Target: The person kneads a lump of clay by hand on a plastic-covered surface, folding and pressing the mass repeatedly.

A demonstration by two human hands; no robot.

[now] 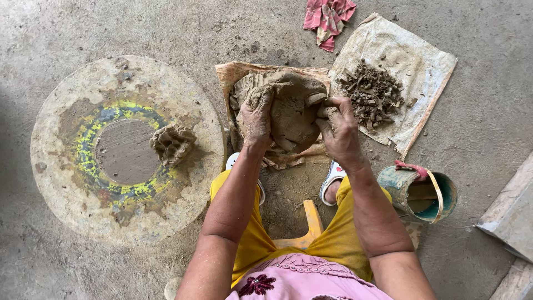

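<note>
At the far left a large round potter's wheel [61, 139] lies flat on the concrete floor [477, 105], its face stained with rings of yellow, blue and brown around a bare grey centre. A small crumpled lump of clay [172, 143] sits on the wheel, just right of that centre. Further right, the person's left hand [256, 116], coated in mud, presses its spread fingers against the left side of a big clay mass [294, 111], gripping it. The mass is held just above a worn tan sack [233, 72] spread on the floor between the person's feet and the cloths beyond. The right hand [337, 129] clasps the right edge of the same mass, fingers curled into the clay. Behind the hands a pink checked rag [327, 15] lies crumpled near the top edge. To the right, a pale sheet [422, 61] holds a heap of dry clay scraps [373, 93]. Lower right, a green bucket [395, 182] with a handle stands beside the person's right knee, a pink cloth draped on its rim. A yellow stool [312, 219] shows between the legs
</note>
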